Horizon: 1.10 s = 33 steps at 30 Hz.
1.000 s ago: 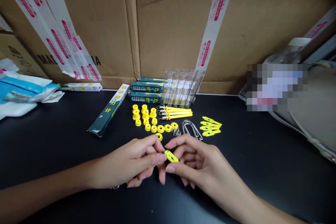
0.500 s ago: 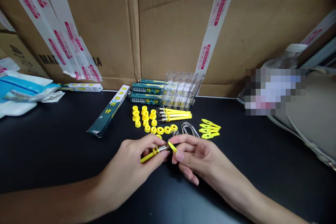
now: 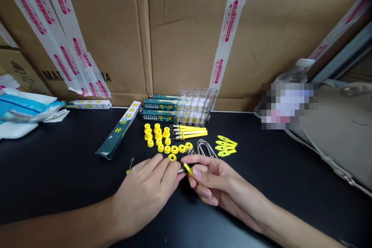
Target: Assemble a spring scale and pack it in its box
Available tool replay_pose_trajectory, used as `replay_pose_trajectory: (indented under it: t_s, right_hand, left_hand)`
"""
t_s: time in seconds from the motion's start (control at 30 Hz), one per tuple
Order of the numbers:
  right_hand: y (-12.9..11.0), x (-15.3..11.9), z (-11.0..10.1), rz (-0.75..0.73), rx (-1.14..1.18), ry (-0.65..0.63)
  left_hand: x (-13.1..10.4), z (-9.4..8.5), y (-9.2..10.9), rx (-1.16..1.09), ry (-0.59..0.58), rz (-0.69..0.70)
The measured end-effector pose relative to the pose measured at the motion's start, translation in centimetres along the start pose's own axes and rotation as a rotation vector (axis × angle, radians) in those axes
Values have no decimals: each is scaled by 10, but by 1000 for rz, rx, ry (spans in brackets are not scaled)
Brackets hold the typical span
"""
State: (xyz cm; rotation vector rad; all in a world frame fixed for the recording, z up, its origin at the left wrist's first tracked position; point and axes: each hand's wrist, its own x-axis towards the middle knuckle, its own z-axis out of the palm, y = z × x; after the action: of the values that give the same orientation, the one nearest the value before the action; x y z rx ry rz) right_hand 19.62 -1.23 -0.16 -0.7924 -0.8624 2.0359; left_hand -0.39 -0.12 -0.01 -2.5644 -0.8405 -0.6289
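My left hand [image 3: 148, 190] is closed around a yellow rod with a metal end [image 3: 181, 170]; most of the rod is hidden by the fingers, and a yellow bit with a thin hook [image 3: 131, 162] sticks out on its left. Between the thumb and fingers of my right hand [image 3: 209, 180] is a small flat yellow piece [image 3: 189, 170], its tip against or very near the metal end. Beyond the hands lie several yellow caps and rings [image 3: 158, 133], yellow rods with metal ends [image 3: 192, 132], bent metal wires [image 3: 205, 148] and flat yellow pointers [image 3: 226, 146].
Clear tubes [image 3: 194, 106] lean against green boxes [image 3: 159, 116] at the back. One long green and white box [image 3: 119, 130] lies to the left. Plastic packaging [image 3: 29, 106] is at far left. A bottle [image 3: 300, 70] and a grey bag [image 3: 340, 131] are at right, cardboard [image 3: 186, 38] behind.
My left hand has turned over, so its back and knuckles now cover most of the rod. My right hand still pinches the flat piece. The whole view has shifted slightly.
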Motion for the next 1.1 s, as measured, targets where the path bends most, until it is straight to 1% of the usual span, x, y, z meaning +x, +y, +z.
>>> replay_pose_trajectory:
  t_s: [0.07,0.13,0.23,0.3,0.47,0.57,0.7,0.87,1.1]
  right_hand:
    - [0,1,0,-6,-30,-28]
    - [1,2,-1,-47,-115,-31]
    - [1,3,-1,-123,-320,3]
    - [0,4,-2,-150,-413,27]
    - [-1,6,-1,-234,-521,57]
    - [0,4,0,-282,-618,62]
    - [2,0,0,-356,-785,77]
    - [9,0,-3,-490,-978,135]
    - [2,1,-3,-689,-1111,218]
  left_hand:
    - [-1,0,1,0,6,11]
    - [-2,-1,2,-22,14,6]
    - [-3,0,1,-80,14,-6]
    - [-4,2,0,-112,22,-7]
    - [-8,8,-2,-172,45,2]
    - [-9,8,-2,-191,59,2]
    - [-10,6,0,-215,59,-34]
    - [-10,5,3,-285,21,-63]
    - [-9,-3,-3,-427,-102,-224]
